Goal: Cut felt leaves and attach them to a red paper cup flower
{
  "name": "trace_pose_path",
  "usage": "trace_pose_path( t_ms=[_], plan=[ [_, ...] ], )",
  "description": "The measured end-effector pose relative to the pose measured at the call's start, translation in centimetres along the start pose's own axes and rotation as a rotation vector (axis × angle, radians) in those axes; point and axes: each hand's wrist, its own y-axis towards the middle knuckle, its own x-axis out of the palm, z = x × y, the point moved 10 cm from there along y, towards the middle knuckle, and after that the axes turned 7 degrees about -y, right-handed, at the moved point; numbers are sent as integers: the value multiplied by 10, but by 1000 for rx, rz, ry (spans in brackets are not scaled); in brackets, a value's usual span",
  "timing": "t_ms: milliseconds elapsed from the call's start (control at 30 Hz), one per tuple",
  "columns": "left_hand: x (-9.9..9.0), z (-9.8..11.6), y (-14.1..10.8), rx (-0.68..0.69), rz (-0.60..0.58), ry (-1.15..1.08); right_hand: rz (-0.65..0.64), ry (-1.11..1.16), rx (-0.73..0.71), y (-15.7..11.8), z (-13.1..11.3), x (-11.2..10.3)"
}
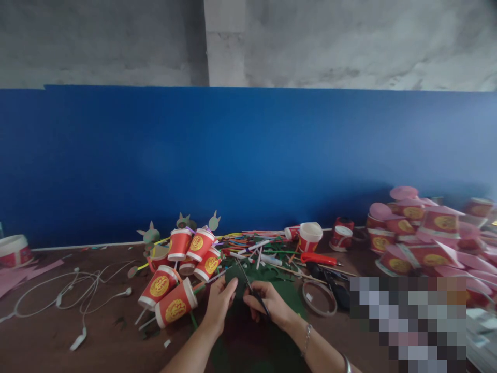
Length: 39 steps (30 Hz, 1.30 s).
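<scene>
Between the thumb and fingers of my left hand (pixel 222 299) is a piece of dark green paper (pixel 237 277). My right hand (pixel 267 304) grips a pair of scissors (pixel 256 296) by its dark handles, and the blades point up and left along the paper's edge. More green paper (pixel 293 290) lies on the table just beyond and below my hands. Close to the left, several red paper cups (pixel 176 305) with yellow emblems lie in a heap, some with straws and green animal-head cutouts (pixel 149 234).
White earphones (pixel 79 336) trail over the brown table at left. Behind my hands lie straws and pens, with a red utility knife (pixel 318 258), a roll of clear tape (pixel 319 299) and white cups (pixel 310 235). Pink paper and red cups (pixel 442 223) pile up at right before a blue partition (pixel 233 160).
</scene>
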Motion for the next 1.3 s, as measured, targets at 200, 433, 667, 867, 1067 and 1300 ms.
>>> trace_pose_path(
  t_ms=[200,433,667,867,1067,1300],
  plan=[
    [1,-1,0,-6,-13,-23,14,-25,-19,2,5,-3],
    [-1,2,0,3,13,-25,26,-40,-16,1,6,-4],
    [-2,8,-1,49,39,25,24,-43,-10,2,5,-4],
    [-1,7,1,88,9,64,5,-53,6,0,3,-1],
    [2,7,-1,88,-27,98,-30,-29,-12,-1,-1,2],
    [2,9,-2,73,-13,54,-16,-48,-27,0,1,-1]
  ],
)
